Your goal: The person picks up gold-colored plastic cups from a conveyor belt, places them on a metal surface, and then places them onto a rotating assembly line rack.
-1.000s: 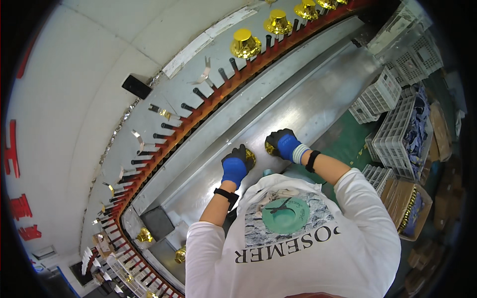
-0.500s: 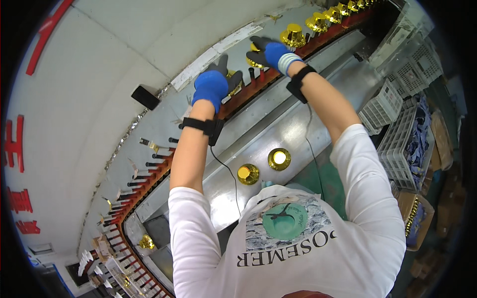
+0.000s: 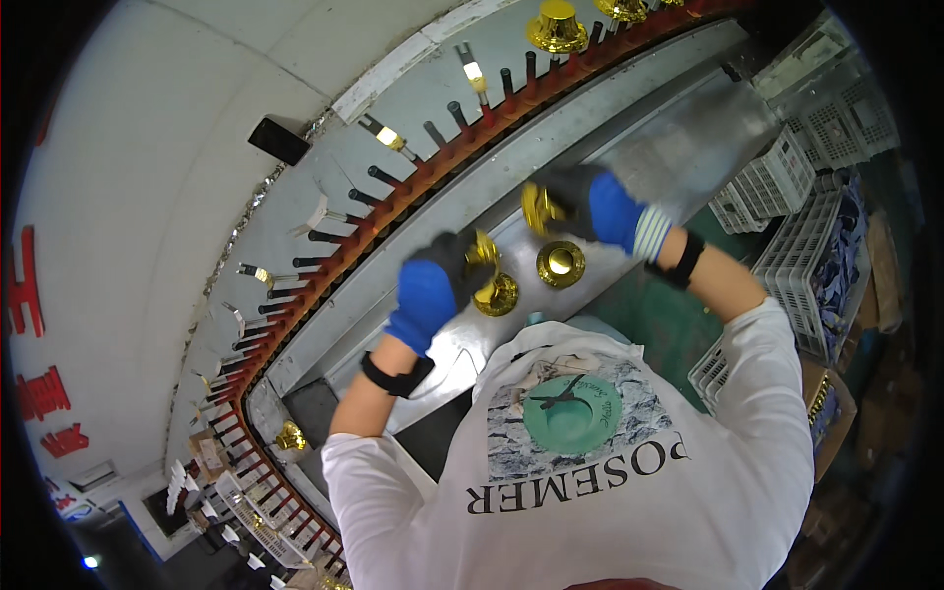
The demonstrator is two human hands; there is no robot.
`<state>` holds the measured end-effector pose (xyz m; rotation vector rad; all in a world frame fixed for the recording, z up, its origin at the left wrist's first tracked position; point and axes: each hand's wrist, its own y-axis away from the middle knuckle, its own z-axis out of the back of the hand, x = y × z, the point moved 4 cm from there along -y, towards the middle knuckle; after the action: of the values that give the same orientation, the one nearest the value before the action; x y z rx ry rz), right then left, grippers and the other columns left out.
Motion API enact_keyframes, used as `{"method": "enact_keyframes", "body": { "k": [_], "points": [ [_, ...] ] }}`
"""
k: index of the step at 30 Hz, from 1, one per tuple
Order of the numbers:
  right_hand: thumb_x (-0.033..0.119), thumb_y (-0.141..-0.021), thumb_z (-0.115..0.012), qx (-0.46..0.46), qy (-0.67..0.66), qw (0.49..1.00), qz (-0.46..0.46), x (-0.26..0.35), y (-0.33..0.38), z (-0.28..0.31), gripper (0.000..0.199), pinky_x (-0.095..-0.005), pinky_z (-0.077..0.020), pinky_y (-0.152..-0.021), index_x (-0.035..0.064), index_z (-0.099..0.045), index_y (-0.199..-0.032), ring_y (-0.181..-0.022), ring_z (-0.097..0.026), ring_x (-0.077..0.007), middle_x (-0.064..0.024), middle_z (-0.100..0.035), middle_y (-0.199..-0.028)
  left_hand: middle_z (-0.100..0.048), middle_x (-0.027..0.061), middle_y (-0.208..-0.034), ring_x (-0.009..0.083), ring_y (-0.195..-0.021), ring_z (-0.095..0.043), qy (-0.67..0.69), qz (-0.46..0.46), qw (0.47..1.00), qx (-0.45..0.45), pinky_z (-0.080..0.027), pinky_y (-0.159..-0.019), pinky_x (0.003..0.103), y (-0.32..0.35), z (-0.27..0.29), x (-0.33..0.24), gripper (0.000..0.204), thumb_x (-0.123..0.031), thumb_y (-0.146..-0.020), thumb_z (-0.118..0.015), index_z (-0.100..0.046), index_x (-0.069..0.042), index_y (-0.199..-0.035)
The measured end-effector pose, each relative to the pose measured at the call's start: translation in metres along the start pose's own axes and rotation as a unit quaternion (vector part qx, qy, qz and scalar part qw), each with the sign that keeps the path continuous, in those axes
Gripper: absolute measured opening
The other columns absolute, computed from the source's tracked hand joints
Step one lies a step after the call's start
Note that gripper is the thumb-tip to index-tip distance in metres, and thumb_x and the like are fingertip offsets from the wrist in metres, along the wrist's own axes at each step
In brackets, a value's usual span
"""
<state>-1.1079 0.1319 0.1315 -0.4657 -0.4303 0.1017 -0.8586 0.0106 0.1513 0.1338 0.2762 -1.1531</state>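
**Gold caps in hand at the peg line**

The left hand (image 3: 433,285), in a blue and black glove, is closed around a gold cap (image 3: 482,251) just above the metal worktop (image 3: 629,157). A second gold cap (image 3: 499,293) sits on the worktop right under that hand, touching or almost touching it. The right hand (image 3: 590,205), gloved the same way, grips another gold cap (image 3: 536,206), fingers curled about it. Between the two hands a fourth gold cap (image 3: 560,264) rests on the worktop, open side up.

Beyond the worktop runs a curved red rail (image 3: 393,202) of dark pegs (image 3: 383,175). Most pegs near the hands stand bare; at the far end one gold cap on a peg (image 3: 557,28) shows, with more beside it. Judging from this, a few pegs are loaded and many are left, with two caps in hand and two waiting. White plastic crates (image 3: 816,246) stand stacked to the right.
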Motion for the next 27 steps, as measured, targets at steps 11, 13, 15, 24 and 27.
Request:
{"method": "enact_keyframes", "body": {
  "k": [11,13,15,24,27],
  "points": [
    [0.042,-0.082,-0.080,0.230,0.058,0.969,-0.071,0.016,0.080,-0.099,0.057,-0.0482,-0.0563,-0.091,0.0155,-0.064,-0.131,-0.103,-0.073,-0.0328,-0.0113,-0.073,-0.114,-0.071,0.0218,-0.113,0.0409,-0.089,-0.074,-0.061,0.094,0.986,0.122,-0.057,-0.073,0.056,0.030,-0.124,0.013,0.072,-0.048,-0.086,-0.078,-0.056,-0.013,-0.144],
    [0.044,-0.083,-0.079,0.224,0.040,0.972,-0.061,0.012,0.072,-0.071,0.067,-0.0501,-0.0544,-0.097,0.0137,-0.061,-0.140,-0.111,-0.069,-0.0359,-0.0149,-0.070,-0.125,-0.071,0.0231,-0.113,0.0420,-0.090,-0.073,-0.063,0.080,0.990,0.095,-0.057,-0.075,0.057,0.019,-0.094,0.000,0.075,-0.052,-0.087,-0.077,-0.055,-0.010,-0.145],
    [0.045,-0.084,-0.080,-0.029,0.074,0.997,-0.023,-0.006,0.043,-0.017,0.077,-0.0520,-0.0517,-0.103,0.0114,-0.056,-0.149,-0.118,-0.065,-0.0401,-0.0191,-0.064,-0.137,-0.070,0.0238,-0.114,0.0426,-0.089,-0.073,0.008,-0.074,0.994,-0.083,-0.058,-0.075,0.055,-0.013,-0.024,-0.034,0.076,-0.053,-0.089,-0.076,-0.054,-0.006,-0.146],
    [0.047,-0.092,-0.075,-0.110,0.115,0.974,-0.165,-0.102,-0.165,0.118,0.069,-0.0504,-0.0532,-0.106,0.0126,-0.057,-0.149,-0.125,-0.065,-0.0430,-0.0245,-0.065,-0.141,-0.072,0.0260,-0.122,0.0457,-0.098,-0.073,-0.078,0.045,0.988,-0.127,-0.059,-0.083,0.054,-0.192,0.131,-0.025,0.071,-0.053,-0.091,-0.074,-0.060,-0.006,-0.142],
    [0.049,-0.091,-0.072,-0.072,0.060,0.981,-0.169,-0.083,-0.168,0.088,0.065,-0.0509,-0.0546,-0.103,0.0134,-0.061,-0.144,-0.119,-0.068,-0.0449,-0.0243,-0.069,-0.133,-0.073,0.0256,-0.121,0.0462,-0.097,-0.074,-0.083,0.066,0.990,-0.093,-0.059,-0.081,0.054,-0.184,0.118,0.010,0.065,-0.055,-0.092,-0.071,-0.065,-0.008,-0.135]
  ]
}}
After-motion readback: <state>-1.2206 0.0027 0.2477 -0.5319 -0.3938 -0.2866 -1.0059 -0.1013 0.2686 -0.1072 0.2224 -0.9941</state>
